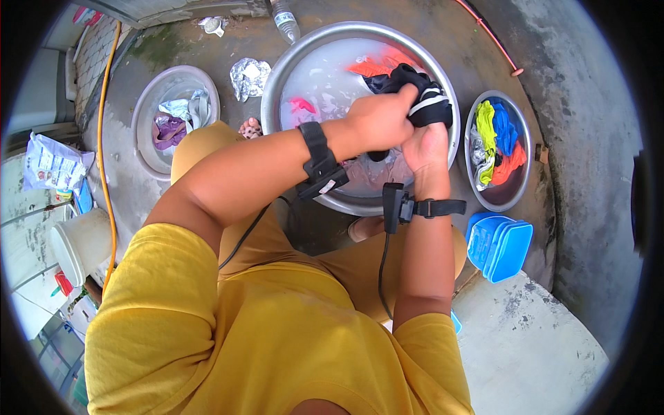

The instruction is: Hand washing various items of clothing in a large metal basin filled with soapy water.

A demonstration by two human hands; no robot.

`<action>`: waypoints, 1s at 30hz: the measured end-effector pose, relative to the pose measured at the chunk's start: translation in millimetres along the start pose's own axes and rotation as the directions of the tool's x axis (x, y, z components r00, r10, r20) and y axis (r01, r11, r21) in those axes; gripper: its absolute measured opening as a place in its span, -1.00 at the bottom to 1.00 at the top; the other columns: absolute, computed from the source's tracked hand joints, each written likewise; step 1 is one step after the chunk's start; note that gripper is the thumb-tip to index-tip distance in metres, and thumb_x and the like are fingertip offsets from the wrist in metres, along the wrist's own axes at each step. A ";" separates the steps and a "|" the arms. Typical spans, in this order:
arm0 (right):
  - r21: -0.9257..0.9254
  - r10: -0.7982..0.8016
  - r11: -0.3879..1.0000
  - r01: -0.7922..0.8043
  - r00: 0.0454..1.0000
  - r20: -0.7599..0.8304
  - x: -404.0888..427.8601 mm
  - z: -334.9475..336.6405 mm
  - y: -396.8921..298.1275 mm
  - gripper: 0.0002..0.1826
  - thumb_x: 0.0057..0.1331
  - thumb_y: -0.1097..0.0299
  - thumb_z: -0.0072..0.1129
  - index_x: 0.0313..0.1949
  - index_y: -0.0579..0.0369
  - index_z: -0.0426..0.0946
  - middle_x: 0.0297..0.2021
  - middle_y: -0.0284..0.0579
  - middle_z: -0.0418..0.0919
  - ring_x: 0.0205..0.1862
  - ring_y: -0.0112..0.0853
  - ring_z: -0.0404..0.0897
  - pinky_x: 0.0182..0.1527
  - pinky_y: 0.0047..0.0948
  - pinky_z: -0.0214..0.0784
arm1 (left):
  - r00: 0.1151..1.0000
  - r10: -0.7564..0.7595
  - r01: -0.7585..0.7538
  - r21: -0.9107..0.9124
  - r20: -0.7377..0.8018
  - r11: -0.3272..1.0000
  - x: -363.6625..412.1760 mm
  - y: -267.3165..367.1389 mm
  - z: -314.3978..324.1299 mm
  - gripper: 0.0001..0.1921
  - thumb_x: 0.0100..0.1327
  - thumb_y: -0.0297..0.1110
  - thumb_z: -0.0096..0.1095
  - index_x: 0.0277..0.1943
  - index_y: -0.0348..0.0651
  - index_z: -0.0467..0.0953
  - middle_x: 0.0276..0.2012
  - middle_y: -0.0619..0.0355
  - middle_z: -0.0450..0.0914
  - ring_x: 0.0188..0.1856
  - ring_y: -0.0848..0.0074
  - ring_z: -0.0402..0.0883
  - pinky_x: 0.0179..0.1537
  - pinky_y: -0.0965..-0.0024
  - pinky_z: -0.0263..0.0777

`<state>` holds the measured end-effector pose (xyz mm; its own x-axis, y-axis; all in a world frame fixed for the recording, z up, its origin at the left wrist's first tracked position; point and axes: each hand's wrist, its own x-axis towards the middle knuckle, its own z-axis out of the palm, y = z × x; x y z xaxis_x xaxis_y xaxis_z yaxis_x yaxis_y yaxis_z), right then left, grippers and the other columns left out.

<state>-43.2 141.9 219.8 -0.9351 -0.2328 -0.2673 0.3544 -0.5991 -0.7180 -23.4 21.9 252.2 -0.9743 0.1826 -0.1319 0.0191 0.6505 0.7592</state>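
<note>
A wide metal tub (271,109) of cloudy, sudsy water stands before me. Above its right side I hold a black garment with white stripes (434,104). My left hand (381,122) is closed in a fist on the cloth. The fingers of my right hand (426,148) are wrapped in the same garment and partly hidden by it; its palm side faces up and touches my left hand. Orange cloth (381,65) lies in the water behind the garment. A bright pink piece of cloth (302,105) floats at the left, and pale pinkish cloth (371,174) shows beneath my hands.
On the left is a plastic basin (139,124) with purple and grey clothes. A metal basin (495,201) at right holds yellow-green, blue and orange clothes, with a blue plastic container (500,246) near it. A plastic bottle (286,23) touches the tub's far side. An orange hose (102,129) runs along the left.
</note>
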 end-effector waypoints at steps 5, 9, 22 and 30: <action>0.011 0.007 1.000 -0.006 0.992 -0.125 6.7 -22.8 0.6 -0.65 0.22 0.35 -0.09 -0.06 0.28 0.41 -0.08 -0.04 0.49 -0.05 -0.24 0.48 0.05 -0.28 0.32 | 0.968 0.248 -0.248 0.182 0.022 0.952 -18.0 0.0 21.6 -0.74 0.04 -0.40 0.02 -0.16 -0.19 0.41 -0.42 -0.08 0.55 -0.35 0.16 0.58 -0.37 0.16 0.44; 0.130 0.025 0.992 -0.008 0.990 -0.135 12.5 -16.2 -5.3 -0.67 0.22 0.33 -0.19 -0.13 0.22 0.45 -0.18 -0.07 0.55 -0.16 -0.25 0.54 -0.08 -0.31 0.41 | 0.940 0.341 -0.335 -0.303 -0.035 0.892 4.6 -23.3 19.9 -0.73 0.06 -0.55 -0.03 -0.14 -0.22 0.47 -0.48 0.05 0.52 -0.36 0.40 0.57 -0.32 0.36 0.43; 0.358 0.162 0.920 -0.157 0.987 0.017 5.4 1.8 -0.8 -0.58 0.24 -0.03 -0.14 -0.07 -0.05 0.43 -0.07 -0.17 0.48 -0.02 -0.26 0.46 0.07 -0.24 0.29 | 0.844 0.266 -0.277 0.046 -0.465 0.960 8.0 6.6 45.3 -0.60 0.18 -0.35 0.01 0.09 -0.21 0.28 -0.04 -0.15 0.34 0.02 0.04 0.28 0.06 0.10 0.14; 0.240 0.312 0.925 -0.294 0.950 -0.036 -4.6 27.6 5.1 -0.42 0.29 -0.13 -0.33 0.09 0.02 0.34 0.04 -0.14 0.43 0.04 -0.28 0.44 0.11 -0.30 0.25 | 0.895 -0.342 -0.040 -0.813 -0.288 0.581 49.2 -21.2 16.9 -0.71 0.29 -0.30 -0.19 -0.22 -0.27 0.49 -0.15 -0.07 0.49 -0.03 0.23 0.39 0.06 0.34 0.20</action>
<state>-36.9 118.7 235.1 -0.7777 -0.3801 -0.5007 0.6049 -0.6694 -0.4313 -67.9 29.6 218.8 -0.9427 -0.2712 -0.1942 -0.1328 -0.2291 0.9643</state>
